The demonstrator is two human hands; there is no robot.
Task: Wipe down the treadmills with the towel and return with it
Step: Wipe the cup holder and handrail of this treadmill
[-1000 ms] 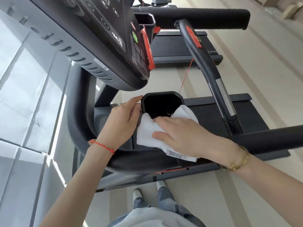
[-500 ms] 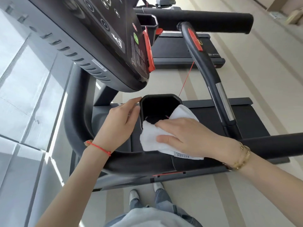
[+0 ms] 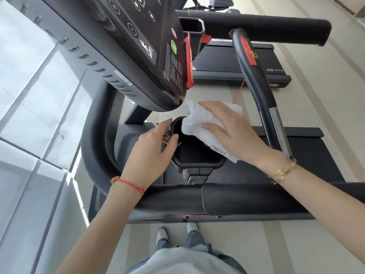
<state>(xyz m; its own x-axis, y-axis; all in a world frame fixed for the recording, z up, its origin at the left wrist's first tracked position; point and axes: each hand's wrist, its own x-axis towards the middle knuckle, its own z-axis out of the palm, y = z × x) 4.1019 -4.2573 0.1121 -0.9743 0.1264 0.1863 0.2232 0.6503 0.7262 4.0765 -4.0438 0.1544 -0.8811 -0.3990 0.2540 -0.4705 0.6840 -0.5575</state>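
I stand at the near treadmill, its black console (image 3: 138,46) tilted above me. My right hand (image 3: 235,133) holds a white towel (image 3: 197,121), fingers spread over it and thumb wrapped under, against the console's lower edge and over the far rim of a black cup holder (image 3: 193,153). My left hand (image 3: 152,149) holds the cup holder's left rim with curled fingers. A padded black handrail (image 3: 227,198) runs across just below both wrists.
A curved black side handle with a red pad (image 3: 254,76) rises right of the towel. A second treadmill (image 3: 237,64) with a padded bar stands beyond. Glass window panels (image 3: 29,115) fill the left. Beige floor lies to the right; my shoes (image 3: 175,234) show below.
My right hand has lifted the towel from the near side of the cup holder up to the console's lower edge. The cup holder's inside now shows. My left hand stays on its rim.
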